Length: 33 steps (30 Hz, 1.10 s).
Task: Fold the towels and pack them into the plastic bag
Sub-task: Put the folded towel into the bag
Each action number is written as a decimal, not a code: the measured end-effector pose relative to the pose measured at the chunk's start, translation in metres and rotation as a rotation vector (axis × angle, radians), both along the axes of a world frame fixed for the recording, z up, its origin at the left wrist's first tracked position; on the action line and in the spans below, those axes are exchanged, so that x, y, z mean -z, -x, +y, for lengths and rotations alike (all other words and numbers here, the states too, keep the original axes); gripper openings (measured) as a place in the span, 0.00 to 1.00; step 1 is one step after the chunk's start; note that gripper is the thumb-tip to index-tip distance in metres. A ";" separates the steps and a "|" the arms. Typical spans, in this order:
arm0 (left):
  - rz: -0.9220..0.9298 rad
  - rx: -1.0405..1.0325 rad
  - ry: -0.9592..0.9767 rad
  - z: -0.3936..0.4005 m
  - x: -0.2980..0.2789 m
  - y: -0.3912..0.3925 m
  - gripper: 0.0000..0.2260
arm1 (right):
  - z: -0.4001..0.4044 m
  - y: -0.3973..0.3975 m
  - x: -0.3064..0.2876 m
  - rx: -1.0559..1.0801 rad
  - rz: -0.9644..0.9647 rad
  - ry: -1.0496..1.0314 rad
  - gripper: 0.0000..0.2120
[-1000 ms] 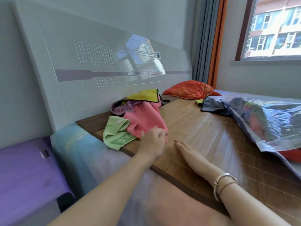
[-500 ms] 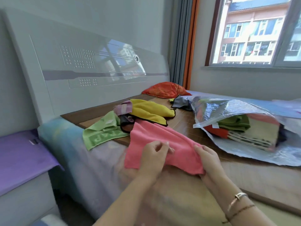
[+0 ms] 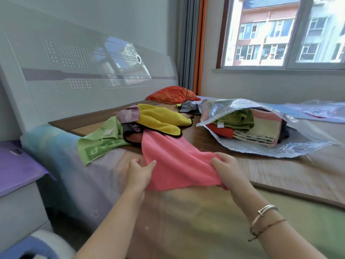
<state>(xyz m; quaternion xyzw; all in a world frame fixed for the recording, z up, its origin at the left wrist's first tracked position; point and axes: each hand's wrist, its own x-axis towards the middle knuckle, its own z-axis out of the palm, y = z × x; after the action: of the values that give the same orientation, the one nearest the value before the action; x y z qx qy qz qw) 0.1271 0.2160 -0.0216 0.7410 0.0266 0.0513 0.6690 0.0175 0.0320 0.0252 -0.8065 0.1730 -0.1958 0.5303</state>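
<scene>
both hands hold the pink towel (image 3: pixel 173 161) above the near edge of the bed (image 3: pixel 186 221). the left hand (image 3: pixel 139 175) pinches the towel's left border between thumb and curled fingers; the right hand (image 3: pixel 228 171) grips the right border, fingers curled under the cloth, so that the towel hangs stretched between them, its far end trailing up onto the woven mat (image 3: pixel 270 171) that covers the bed. two bracelets (image 3: pixel 265 219) sit on the right wrist. behind the pink towel, toward the headboard edge of the bed, lies a loose heap of unfolded towels: a green towel (image 3: pixel 97 143) draped over the left edge of the mat, a yellow towel (image 3: pixel 158 120) with dark trim on top, a lilac towel (image 3: pixel 128 114) just beside it, and a dark cloth under the yellow one, touching the pink towel's far end. the plastic bag (image 3: pixel 261 146) lies on the mat toward the right side of the bed, its mouth open toward the heap; inside it rest folded towels (image 3: pixel 248 128), green, red and striped, in a stack. a grey cloth (image 3: pixel 188 107) lies just behind the bag's mouth, and an orange pillow (image 3: pixel 171 94) rests at the far corner against the headboard (image 3: pixel 84 71). a window (image 3: pixel 280 32) stands beyond the far side of the bed, and a purple-topped nightstand (image 3: pixel 16 171) stands at the bed's left side.
</scene>
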 end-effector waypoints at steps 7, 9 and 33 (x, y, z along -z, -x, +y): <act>-0.274 0.372 -0.054 -0.013 -0.025 0.030 0.02 | 0.017 -0.016 0.001 -0.072 0.012 0.080 0.21; -0.299 0.572 -0.110 -0.018 -0.029 0.050 0.02 | 0.021 -0.023 -0.007 -0.121 0.132 -0.084 0.29; -0.386 0.473 -0.370 -0.075 -0.018 0.030 0.27 | -0.078 0.081 -0.004 0.526 -0.383 -0.064 0.04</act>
<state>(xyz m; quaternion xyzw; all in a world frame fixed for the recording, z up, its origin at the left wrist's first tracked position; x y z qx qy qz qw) 0.0970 0.1408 -0.0039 0.8119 -0.2825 0.0380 0.5095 -0.0635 -0.0462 0.0296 -0.6657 0.2785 -0.4686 0.5096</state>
